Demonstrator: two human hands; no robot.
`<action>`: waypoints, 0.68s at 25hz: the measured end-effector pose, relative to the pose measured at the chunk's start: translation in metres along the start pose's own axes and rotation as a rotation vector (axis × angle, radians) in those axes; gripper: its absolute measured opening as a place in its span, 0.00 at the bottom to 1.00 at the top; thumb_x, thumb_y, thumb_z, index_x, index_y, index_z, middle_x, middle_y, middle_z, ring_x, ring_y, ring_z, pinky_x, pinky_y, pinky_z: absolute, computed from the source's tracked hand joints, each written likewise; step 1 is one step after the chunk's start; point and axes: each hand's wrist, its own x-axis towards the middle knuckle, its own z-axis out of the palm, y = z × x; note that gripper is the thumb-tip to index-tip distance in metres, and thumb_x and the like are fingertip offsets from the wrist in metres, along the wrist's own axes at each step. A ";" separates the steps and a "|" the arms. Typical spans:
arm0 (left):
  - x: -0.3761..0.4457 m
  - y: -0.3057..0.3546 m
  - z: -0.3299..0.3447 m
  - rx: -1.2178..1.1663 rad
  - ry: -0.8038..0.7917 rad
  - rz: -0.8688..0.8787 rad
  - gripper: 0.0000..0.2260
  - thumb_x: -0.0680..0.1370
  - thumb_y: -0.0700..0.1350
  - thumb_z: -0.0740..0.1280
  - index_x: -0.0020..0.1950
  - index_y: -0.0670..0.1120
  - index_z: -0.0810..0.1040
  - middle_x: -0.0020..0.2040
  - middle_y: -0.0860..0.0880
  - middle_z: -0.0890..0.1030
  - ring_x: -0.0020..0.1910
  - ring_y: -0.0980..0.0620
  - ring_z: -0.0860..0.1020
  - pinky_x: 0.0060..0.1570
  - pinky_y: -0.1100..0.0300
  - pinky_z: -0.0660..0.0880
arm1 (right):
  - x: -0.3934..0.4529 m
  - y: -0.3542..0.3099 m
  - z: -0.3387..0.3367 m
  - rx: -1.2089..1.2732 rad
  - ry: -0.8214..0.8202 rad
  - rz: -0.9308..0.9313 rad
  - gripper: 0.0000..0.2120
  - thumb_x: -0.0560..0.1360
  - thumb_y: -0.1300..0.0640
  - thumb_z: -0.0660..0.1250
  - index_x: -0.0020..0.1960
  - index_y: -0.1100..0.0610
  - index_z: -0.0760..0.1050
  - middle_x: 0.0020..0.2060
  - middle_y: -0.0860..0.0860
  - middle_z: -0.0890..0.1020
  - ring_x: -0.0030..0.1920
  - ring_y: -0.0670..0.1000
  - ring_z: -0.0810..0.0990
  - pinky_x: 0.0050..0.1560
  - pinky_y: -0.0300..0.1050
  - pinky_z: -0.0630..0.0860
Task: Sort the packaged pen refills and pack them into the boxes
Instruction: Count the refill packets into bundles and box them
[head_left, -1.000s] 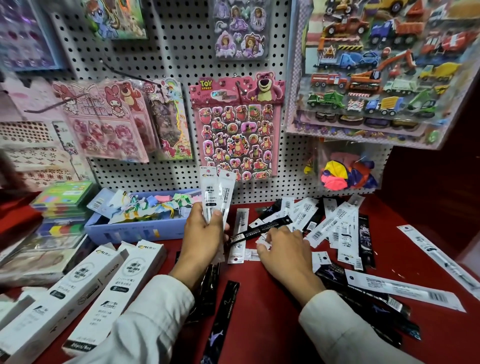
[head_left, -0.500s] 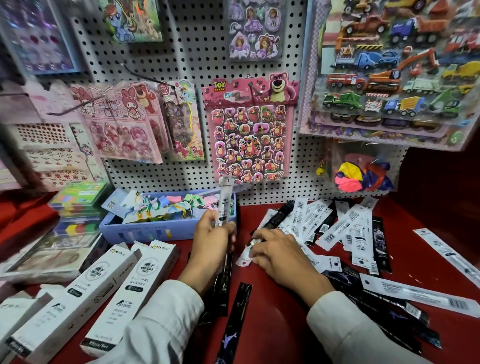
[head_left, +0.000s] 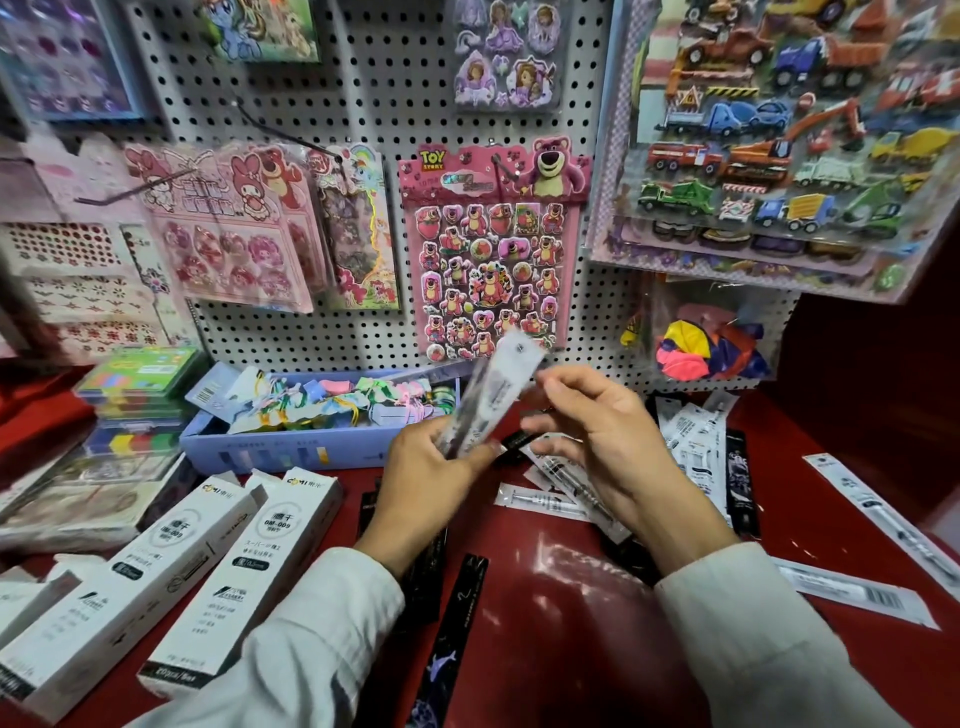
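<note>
My left hand (head_left: 426, 467) grips the lower end of a small bunch of white packaged pen refills (head_left: 493, 389), blurred and tilted up to the right. My right hand (head_left: 608, 441) is raised just right of the bunch, fingers curled near its top; whether it touches the packs is unclear. More white and clear refill packs (head_left: 696, 436) lie scattered on the red table (head_left: 561, 613) behind and right of my hands. Black refill packs (head_left: 452, 639) lie near my wrists. Two long white refill boxes (head_left: 244, 577) rest at the front left.
A blue tray of colourful trinkets (head_left: 291, 447) stands behind my left hand. Stacked colour sets (head_left: 135, 395) sit at the far left. A pegboard with sticker sheets (head_left: 493, 260) rises at the back. Long white packs (head_left: 883, 514) lie at the right edge.
My right hand has lifted off the pile on the table and come up beside the bunch. My left hand has tilted the held packs to the right.
</note>
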 end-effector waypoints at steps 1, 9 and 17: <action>0.001 -0.002 -0.002 -0.012 0.047 -0.065 0.08 0.70 0.47 0.73 0.34 0.47 0.78 0.26 0.52 0.77 0.27 0.52 0.73 0.31 0.57 0.70 | -0.001 0.004 -0.011 -0.342 0.059 0.042 0.06 0.77 0.56 0.69 0.52 0.56 0.78 0.47 0.55 0.83 0.40 0.51 0.83 0.36 0.42 0.80; -0.001 0.001 0.003 -0.263 0.025 -0.287 0.07 0.73 0.40 0.62 0.36 0.48 0.77 0.21 0.54 0.70 0.22 0.52 0.71 0.29 0.62 0.68 | -0.015 0.042 -0.046 -1.670 -0.060 0.065 0.09 0.73 0.59 0.61 0.52 0.53 0.74 0.53 0.52 0.80 0.56 0.57 0.78 0.49 0.47 0.73; 0.005 -0.013 0.007 -0.041 0.041 -0.109 0.06 0.71 0.39 0.75 0.39 0.48 0.81 0.35 0.49 0.83 0.35 0.51 0.78 0.42 0.55 0.77 | -0.006 0.017 -0.050 -1.382 0.156 -0.251 0.11 0.70 0.65 0.64 0.45 0.50 0.80 0.42 0.48 0.83 0.45 0.55 0.79 0.44 0.48 0.73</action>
